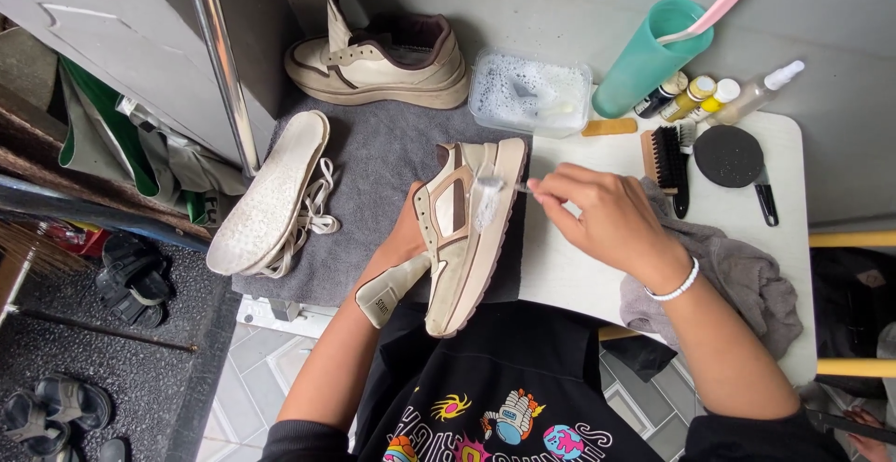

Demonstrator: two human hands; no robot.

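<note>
Shoe [467, 238] sits tilted on its side over the grey mat [373, 159], at the counter's [579, 266] near edge, w/ its heel hanging past the edge toward the person's lap. Left hand [406, 233] is mostly hidden behind the shoe, seems wrapped round it or tucked inside; can't tell exactly how far it's closed. Right hand [607, 215] is pinched shut on a small brush [490, 196], foamy bristles touching the shoe's upper near the sole.

Handling, my guess: shoe is light, upper soft and giving, sole stiff; wet foam probably makes it slick, so best hold is inside the collar or under the sole, not on the soapy side.

Room: soap tub [530, 93] and second shoe [383, 61] sit just beyond, black brush [667, 159] and rag [737, 280] close to the right wrist. Insole [271, 191] and laces [313, 210] left, near a metal pole [224, 65]. Freest space is toward the lap.
</note>
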